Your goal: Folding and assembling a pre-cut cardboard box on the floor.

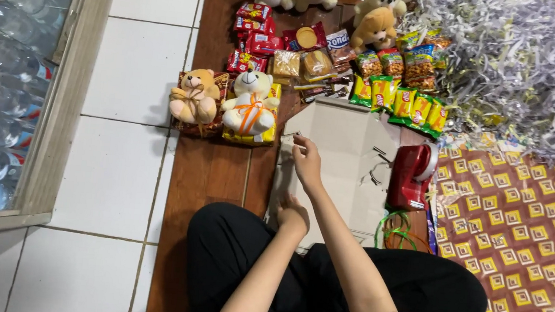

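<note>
Brown wooden flooring (212,170) is spread with a flat pale cardboard sheet (346,149). At its 9 o'clock edge the right hand (306,163) is stretched forward, fingers (294,142) pinched on the sheet's corner. At 7 o'clock the left hand (293,215) is pressed down, fingers curled, grip unclear. A red tape dispenser (411,176) is set at 3 o'clock.

Even indoor light, soft shadows, slight blur

head camera, steeply downward, close

wooden floor (211,177), flat cardboard (342,149), snack packets (398,96), teddy bears (195,97)
</note>
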